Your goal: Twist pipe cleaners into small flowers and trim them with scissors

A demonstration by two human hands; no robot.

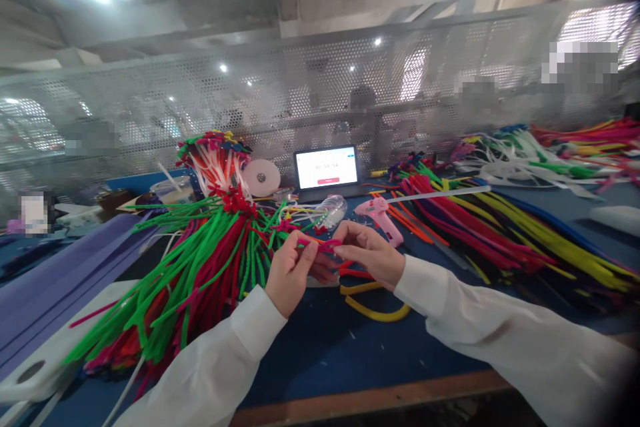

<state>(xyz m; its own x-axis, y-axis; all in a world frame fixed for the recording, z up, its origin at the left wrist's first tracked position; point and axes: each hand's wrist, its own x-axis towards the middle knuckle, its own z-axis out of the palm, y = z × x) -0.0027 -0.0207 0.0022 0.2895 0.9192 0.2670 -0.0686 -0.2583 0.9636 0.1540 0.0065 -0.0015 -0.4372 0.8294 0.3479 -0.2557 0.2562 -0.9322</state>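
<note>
Between my two hands, above the blue table, is a short pink pipe cleaner (327,245) with a bent or looped shape. My left hand (293,270) pinches one end with thumb and forefinger. At the other end, the fingertips of my right hand (371,252) are closed on the same piece. Just beneath them lie a bent yellow pipe cleaner (377,312) and a red-orange one (356,271). A pink glue gun (383,217) rests behind my right hand, with a long pale glue stick in its back end.
Green and red pipe cleaners (185,287) are heaped at left, partly over a white board (65,340). More bundles (500,233) spread at right. A tablet (327,168) with a timer, a white spool (263,178) and a lidded cup (173,190) stand behind. A perforated screen (310,93) closes the back.
</note>
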